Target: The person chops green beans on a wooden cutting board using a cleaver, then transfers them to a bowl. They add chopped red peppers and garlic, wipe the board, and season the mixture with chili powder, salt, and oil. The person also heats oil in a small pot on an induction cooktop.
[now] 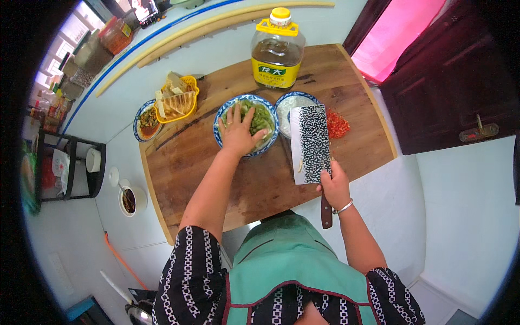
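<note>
My left hand [239,134] lies with spread fingers on chopped green vegetables [264,115] in a blue-and-white bowl [218,137]. My right hand [336,187] is wrapped round the brown handle of a cleaver [314,142]. Its broad blade, patterned black and white, points away from me over the wooden board, and a few pale bits cling to it. Behind the blade, a second blue-and-white dish [313,98] holds something white, partly hidden. Chopped red chili [338,124] is heaped on the board just right of the blade.
A large oil bottle [276,67] stands at the board's [184,179] far edge. To the left are a yellow basket [190,112] of tofu-like pieces and a plate [138,130] of dark food. A white pot [138,198] with a spoon sits beyond the board's left edge, near a black rack [72,187].
</note>
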### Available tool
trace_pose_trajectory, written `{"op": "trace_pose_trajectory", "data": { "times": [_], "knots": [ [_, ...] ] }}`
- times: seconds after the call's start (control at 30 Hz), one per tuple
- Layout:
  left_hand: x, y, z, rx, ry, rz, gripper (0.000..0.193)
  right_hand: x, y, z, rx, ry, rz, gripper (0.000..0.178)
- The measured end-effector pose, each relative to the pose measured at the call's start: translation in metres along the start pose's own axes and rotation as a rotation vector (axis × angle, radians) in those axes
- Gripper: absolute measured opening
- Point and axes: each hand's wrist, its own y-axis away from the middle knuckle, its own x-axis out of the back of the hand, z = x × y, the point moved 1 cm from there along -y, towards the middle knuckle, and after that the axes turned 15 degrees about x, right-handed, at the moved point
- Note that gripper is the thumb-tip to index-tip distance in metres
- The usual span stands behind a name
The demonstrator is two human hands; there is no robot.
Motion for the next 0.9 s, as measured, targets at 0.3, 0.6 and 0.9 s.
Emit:
{"op": "trace_pose_trajectory", "data": {
  "times": [0.3,0.6,0.9],
  "knots": [
    [0.0,0.029,0.067,-0.129,0.636,0.174,0.022,0.06,-0.028,0.032,0.0,-0.274,0.189,0.015],
    [-0.098,0.088,0.179,-0.016,0.759,-0.073,0.02,0.192,-0.096,0.132,-0.065,0.079,0.144,0.022],
    [-0.144,0.066,0.234,0.243,0.621,0.059,0.044,0.265,-0.149,0.18,-0.155,0.206,-0.094,0.025]
  ]
}}
